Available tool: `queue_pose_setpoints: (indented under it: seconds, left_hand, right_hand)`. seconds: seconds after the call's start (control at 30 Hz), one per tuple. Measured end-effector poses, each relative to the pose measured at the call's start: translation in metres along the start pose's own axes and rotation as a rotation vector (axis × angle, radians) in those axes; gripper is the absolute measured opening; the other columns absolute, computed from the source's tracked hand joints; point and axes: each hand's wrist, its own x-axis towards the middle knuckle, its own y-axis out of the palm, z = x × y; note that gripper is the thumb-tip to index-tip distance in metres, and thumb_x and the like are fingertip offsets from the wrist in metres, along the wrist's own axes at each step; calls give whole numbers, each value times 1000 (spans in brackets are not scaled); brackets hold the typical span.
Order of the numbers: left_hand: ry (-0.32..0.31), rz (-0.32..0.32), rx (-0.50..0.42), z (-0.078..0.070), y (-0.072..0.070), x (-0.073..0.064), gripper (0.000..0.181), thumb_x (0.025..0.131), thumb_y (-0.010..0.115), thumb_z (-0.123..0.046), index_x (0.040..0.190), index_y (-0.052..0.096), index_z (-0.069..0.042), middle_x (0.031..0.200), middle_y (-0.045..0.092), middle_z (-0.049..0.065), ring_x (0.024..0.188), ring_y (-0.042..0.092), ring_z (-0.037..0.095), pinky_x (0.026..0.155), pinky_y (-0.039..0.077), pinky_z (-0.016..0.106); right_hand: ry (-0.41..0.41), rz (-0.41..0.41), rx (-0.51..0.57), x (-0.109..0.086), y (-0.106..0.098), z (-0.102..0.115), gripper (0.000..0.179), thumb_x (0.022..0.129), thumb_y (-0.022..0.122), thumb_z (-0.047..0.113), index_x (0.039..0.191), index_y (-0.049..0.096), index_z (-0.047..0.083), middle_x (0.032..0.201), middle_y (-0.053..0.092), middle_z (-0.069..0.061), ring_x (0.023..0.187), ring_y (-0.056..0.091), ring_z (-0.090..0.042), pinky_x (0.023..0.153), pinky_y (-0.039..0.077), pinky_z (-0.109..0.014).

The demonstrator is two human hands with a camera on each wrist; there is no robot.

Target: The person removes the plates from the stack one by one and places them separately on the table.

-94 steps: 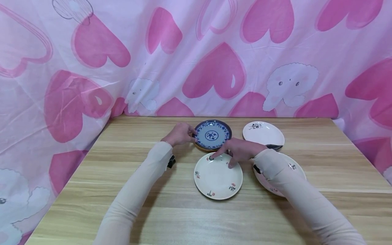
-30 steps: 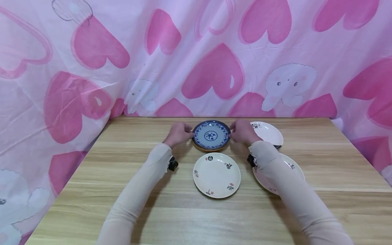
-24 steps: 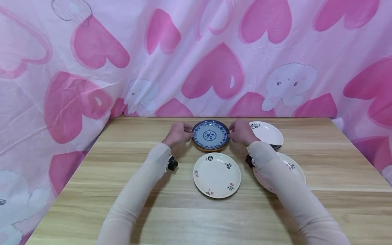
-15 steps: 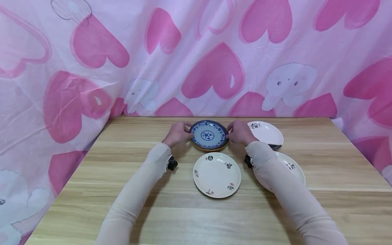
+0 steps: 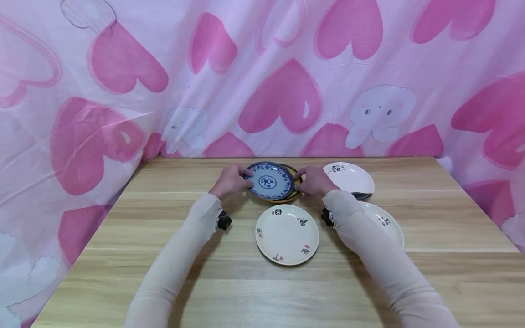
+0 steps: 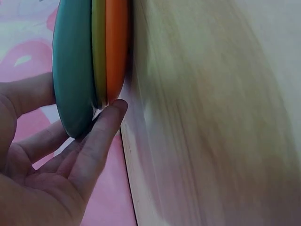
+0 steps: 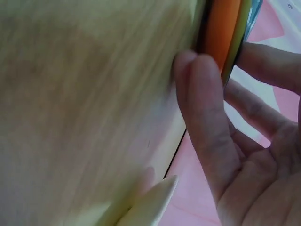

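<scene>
Pink cloth printed with hearts [image 5: 287, 27] hangs behind a wood-grained table [image 5: 254, 296]. From the head view, two pale-sleeved arms reach from the near side towards the far edge, forearms slanting inward, a little black box [image 5: 223, 222] at the left wrist. Between the hands lies the blue-patterned plate [image 5: 268, 182], far and near the middle, shifted left over a yellow plate [image 5: 292, 170], which shows at its right. The left hand [image 5: 229, 180] grips the blue rim on its left; the right hand [image 5: 316, 181] bends its fingers to the stack's right side. Nearer sits a cream plate [image 5: 287, 237]; to the right are a white plate [image 5: 348, 175] and, partly hidden by the sleeve, another cream plate [image 5: 391, 225].

Through the left wrist camera, the thumb lies against one face of the blue-patterned plate (its side looks teal here), fingers under the other, one fingertip just beside the orange plate [image 6: 116, 52].

Seen by the right wrist camera, thumb and fingers stand parted on either side of the stacked rims (whether they pinch or merely touch, I cannot tell).
</scene>
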Motion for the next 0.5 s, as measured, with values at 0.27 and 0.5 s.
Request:
queue_pose_setpoints:
  seconds: [0.27, 0.5]
  left_hand:
    - [-12, 14, -81, 5, -6, -5, 40, 72, 76, -14, 110, 66, -11, 115, 62, 10, 92, 61, 22, 75, 54, 27]
    - [-41, 13, -104, 6, -9, -8, 42, 71, 76, -12, 112, 66, -12, 110, 61, 10, 89, 61, 21, 69, 54, 23]
  right_hand:
    - [40, 90, -46, -2, -2, 8, 43, 85, 63, 15, 127, 54, 14, 83, 61, -14, 63, 62, -19, 56, 56, -29]
    - [48, 103, -64, -2, 0, 11, 44, 85, 64, 17, 127, 53, 15, 92, 63, -14, 68, 65, -21, 58, 57, -29]
